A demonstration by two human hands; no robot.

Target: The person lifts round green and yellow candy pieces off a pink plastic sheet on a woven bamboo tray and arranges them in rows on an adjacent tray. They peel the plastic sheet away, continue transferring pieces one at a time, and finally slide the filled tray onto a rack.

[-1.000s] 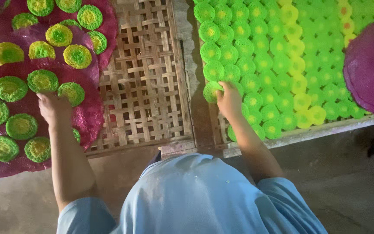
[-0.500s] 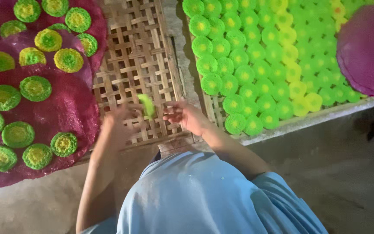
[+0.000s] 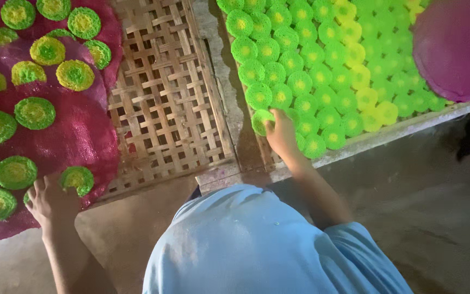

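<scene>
My left hand (image 3: 50,198) lies with fingers spread on the magenta sheet (image 3: 77,133) at the lower left. Its thumb touches a round green disc with a yellow centre (image 3: 77,179) that lies flat on the sheet. My right hand (image 3: 281,133) reaches to the near left corner of the right rack (image 3: 409,128). Its fingers are closed on the edge of a bright green disc (image 3: 259,121) in the front row. Several more green and yellow discs (image 3: 322,71) fill that rack in tight rows.
Other green-yellow discs (image 3: 33,112) are spread over the magenta sheet. Bare woven bamboo lattice (image 3: 164,103) lies between the two racks. A purple round sheet (image 3: 455,46) covers the right rack's far corner. Grey concrete floor (image 3: 431,207) runs along the near side.
Both hands were together over the bamboo lattice with a green disc. My left hand has since moved down-left to the magenta sheet, where the disc lies, and my right hand has gone back to the right rack.
</scene>
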